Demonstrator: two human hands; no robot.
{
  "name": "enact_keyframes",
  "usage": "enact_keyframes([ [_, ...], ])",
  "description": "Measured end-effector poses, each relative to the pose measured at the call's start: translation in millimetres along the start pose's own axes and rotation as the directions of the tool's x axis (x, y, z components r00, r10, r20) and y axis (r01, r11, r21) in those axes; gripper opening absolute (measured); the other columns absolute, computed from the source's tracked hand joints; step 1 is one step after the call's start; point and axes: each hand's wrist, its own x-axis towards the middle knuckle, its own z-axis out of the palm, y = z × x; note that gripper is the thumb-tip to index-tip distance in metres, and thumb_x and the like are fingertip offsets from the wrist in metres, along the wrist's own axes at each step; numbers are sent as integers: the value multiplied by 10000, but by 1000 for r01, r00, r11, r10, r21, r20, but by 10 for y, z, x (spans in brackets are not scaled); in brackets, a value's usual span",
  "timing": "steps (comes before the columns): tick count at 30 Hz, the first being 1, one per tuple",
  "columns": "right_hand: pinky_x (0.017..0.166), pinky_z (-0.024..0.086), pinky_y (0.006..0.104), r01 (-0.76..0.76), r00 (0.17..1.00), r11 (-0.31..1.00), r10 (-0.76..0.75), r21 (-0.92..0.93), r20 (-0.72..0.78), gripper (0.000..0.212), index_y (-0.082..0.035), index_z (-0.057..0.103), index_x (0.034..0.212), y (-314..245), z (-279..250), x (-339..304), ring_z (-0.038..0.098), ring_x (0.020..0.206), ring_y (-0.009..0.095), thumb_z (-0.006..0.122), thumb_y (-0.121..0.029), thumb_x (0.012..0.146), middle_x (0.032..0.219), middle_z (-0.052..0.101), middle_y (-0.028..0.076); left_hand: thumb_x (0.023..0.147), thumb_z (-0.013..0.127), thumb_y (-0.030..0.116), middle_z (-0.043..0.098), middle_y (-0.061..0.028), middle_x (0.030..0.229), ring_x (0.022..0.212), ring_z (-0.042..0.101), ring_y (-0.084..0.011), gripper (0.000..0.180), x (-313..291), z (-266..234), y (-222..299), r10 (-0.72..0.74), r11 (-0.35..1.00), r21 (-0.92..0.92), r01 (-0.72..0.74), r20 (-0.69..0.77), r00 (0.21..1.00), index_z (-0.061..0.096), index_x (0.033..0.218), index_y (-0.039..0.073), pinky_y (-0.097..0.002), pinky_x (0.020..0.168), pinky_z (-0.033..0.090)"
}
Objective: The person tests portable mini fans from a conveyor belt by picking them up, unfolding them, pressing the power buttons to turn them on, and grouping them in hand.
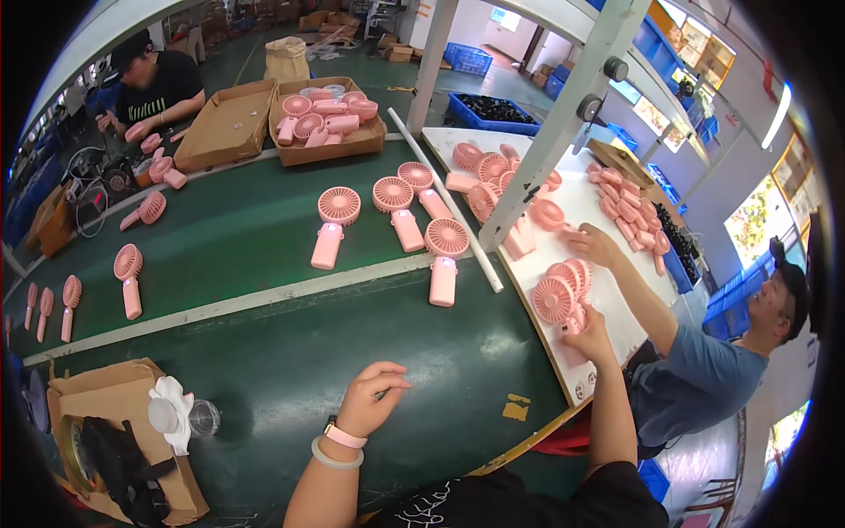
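Note:
My left hand (373,398) hovers above the green work surface, its fingers loosely bent and apart with nothing in them. At the edge of the white board on the right, my right hand (595,339) is closed around a pink handheld fan (554,300); its round grille faces up. Right behind it are more fan heads (576,275), partly overlapped. On the belt ahead of my hands lie several pink handheld fans, one of them a fan (444,280) with its handle toward me.
A co-worker in a blue shirt (704,370) reaches a hand (591,245) toward fans on the white board (563,211). A metal post (563,132) and white tube (449,207) stand between. Cardboard boxes (330,157) hold fans; a carton (106,387) sits lower left. Another person works far left.

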Motion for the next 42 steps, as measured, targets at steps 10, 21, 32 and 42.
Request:
enact_keyframes([
  [10, 924, 386, 437, 350, 933, 934, -354, -68, -66, 523, -94, 470, 1240, -1260, 949, 252, 453, 1090, 412, 647, -191, 757, 1251, 387, 265, 759, 571, -49, 578, -105, 1032, 913, 578, -198, 154, -45, -115, -118, -101, 994, -57, 98, -68, 993, 656, 862, 27, -268, 745, 482],
  [21, 760, 471, 431, 288, 933, 944, -315, -164, -172, 409, 9, 477, 993, -1594, 1629, 529, 536, 895, 377, 700, -130, 680, 1034, 476, 203, 714, 509, -66, 232, -110, 1426, 1325, 222, -292, 680, -39, -251, -62, -293, 879, -476, -40, -603, 742, 308, 1352, 61, -457, 1058, 217],
  [32, 646, 485, 334, -798, 513, -180, -703, 575, 493, 581, -53, 371, 1256, -2295, 1665, 99, 545, 808, 222, 614, -23, 729, 1059, 524, 145, 776, 513, -98, 543, -63, 985, 853, 540, -116, 323, -50, -176, -151, -324, 839, -540, 64, -402, 856, 484, 1078, 11, -233, 747, 434],
  [42, 611, 413, 281, -884, 373, -149, -796, 444, 476, 514, -86, 381, 1242, -2382, 2019, -145, 507, 738, 173, 589, -319, 834, 1039, 546, 134, 791, 518, -57, 563, -37, 924, 807, 548, -104, 254, -18, -204, -125, -424, 769, -630, 111, -372, 826, 503, 1032, 23, -227, 716, 440],
])
